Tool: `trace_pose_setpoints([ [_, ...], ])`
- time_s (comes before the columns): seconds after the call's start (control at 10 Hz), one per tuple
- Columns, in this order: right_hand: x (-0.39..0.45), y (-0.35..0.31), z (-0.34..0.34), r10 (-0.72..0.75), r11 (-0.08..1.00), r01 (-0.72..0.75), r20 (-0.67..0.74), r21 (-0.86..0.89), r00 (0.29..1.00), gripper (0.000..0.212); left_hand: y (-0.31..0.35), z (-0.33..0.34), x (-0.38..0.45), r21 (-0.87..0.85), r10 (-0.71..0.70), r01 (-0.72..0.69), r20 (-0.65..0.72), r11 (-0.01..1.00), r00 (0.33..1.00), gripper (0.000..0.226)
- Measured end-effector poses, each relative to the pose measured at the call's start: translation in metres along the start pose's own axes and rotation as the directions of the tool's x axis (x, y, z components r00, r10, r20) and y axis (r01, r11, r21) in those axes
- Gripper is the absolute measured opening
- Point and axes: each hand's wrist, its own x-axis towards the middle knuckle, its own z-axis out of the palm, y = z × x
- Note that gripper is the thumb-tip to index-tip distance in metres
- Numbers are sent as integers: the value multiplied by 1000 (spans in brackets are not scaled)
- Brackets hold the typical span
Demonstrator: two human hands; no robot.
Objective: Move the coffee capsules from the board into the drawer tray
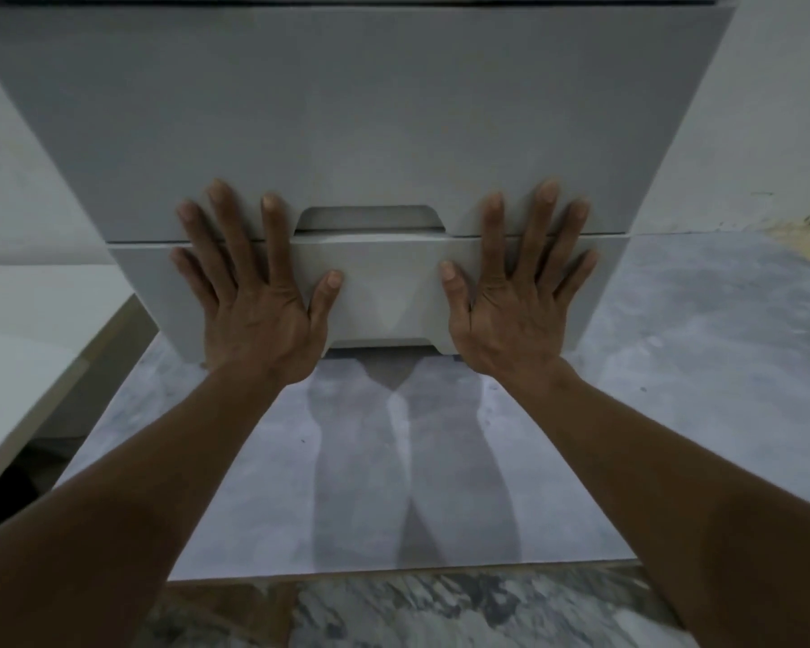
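We press both palms flat against the front of the low pale grey drawer (pixel 370 292). Our left hand (pixel 253 292) lies left of its centre panel and our right hand (pixel 520 292) lies right of it, fingers straight and spread, so neither grip holds anything. The fingertips reach onto the taller grey drawer front (pixel 347 109) above. No capsules show; the drawer stands on the grey marbled floor (pixel 440 484).

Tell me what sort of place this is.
Probably a home or office storage corner, though that is a guess. A grey drawer unit stands on a marbled grey floor, with a pale wall beside it. The left hand and right hand press flat on the lower drawer front.
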Motion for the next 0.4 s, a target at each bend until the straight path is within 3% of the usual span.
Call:
trace_pose_setpoints([
  [0.2, -7, 6, 10, -8, 1000, 9, 76, -8, 997, 76, -9, 15, -14, 40, 24, -27, 84, 999, 996, 91],
  [0.4, -39, 10, -21, -57, 998, 41, 317, 56, 947, 74, -12, -2, -63, -11, -6, 11, 350, 1000, 937, 88],
])
